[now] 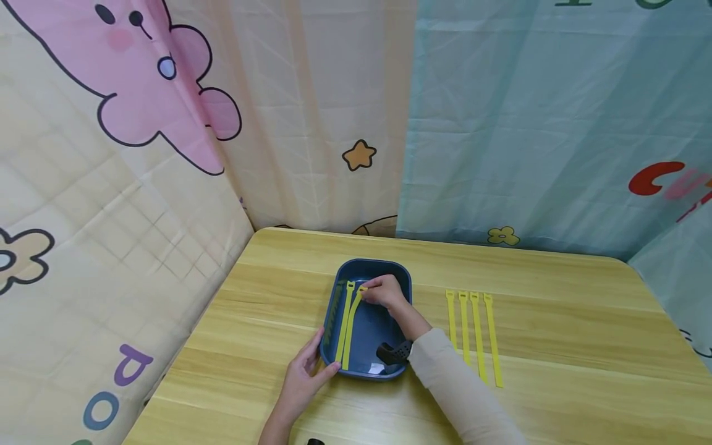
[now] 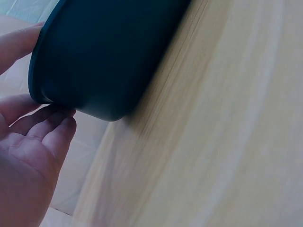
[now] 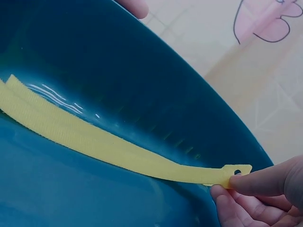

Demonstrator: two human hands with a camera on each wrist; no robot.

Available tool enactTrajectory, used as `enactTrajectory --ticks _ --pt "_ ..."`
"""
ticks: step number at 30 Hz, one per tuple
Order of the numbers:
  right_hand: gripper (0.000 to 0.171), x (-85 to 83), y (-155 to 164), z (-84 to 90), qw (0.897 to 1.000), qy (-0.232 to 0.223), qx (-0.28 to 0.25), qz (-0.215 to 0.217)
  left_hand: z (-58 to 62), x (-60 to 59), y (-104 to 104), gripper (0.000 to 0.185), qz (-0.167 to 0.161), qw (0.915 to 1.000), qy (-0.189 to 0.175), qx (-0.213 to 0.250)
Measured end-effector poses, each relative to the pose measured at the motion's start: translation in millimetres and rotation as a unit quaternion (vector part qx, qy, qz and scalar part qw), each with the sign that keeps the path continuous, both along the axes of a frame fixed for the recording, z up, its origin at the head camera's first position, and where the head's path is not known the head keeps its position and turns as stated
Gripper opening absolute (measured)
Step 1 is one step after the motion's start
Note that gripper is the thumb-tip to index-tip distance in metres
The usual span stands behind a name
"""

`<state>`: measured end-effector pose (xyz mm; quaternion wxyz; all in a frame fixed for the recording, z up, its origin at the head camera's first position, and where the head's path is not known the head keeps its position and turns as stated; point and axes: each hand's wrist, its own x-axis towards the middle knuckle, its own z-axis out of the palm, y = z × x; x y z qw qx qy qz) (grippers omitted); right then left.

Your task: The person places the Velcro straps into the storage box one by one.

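- Yellow hook-and-loop strap (image 3: 123, 153) is pinched at its holed tab end by the right hand (image 1: 384, 292): thumb and fingers (image 3: 258, 182) closed narrow on the tab, the rest of the strap trailing down inside the dark blue tray (image 1: 400, 275).
- Left hand (image 1: 303, 374) rests on the tray's near left corner with the fingers (image 2: 45, 127) relaxed and mostly straight, thumb up on the rim. It's steadying the tray, not really gripping it.
- Tray sits around the middle of the wooden surface (image 1: 556, 346), a bit toward the left edge. A second yellow strap (image 1: 345, 321) already lies in it, just beside the held one.
- Long axis of the held strap runs near edge to far edge of the surface: tab end points at the far edge, tail toward the near rim of the tray.
- My take on doing this bit well: keep the pinch right on the tab, lower it so the strap goes flat and parallel to its neighbour, and keep that left hand braced so the tray doesn't slide.
- Four more straps (image 1: 473, 334) lie in a neat row to the right of the tray, same orientation.
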<state>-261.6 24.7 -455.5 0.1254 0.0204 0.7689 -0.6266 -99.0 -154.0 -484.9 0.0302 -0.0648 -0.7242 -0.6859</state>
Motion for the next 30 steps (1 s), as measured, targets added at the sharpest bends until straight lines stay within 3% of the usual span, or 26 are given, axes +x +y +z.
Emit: enactTrajectory --ticks 30 --pt "0.016 -3.8 -1.5 -2.3 1.000 -0.004 -0.004 -0.021 -0.9 0.0 -0.3 0.074 0.000 1.0000 0.003 0.002"
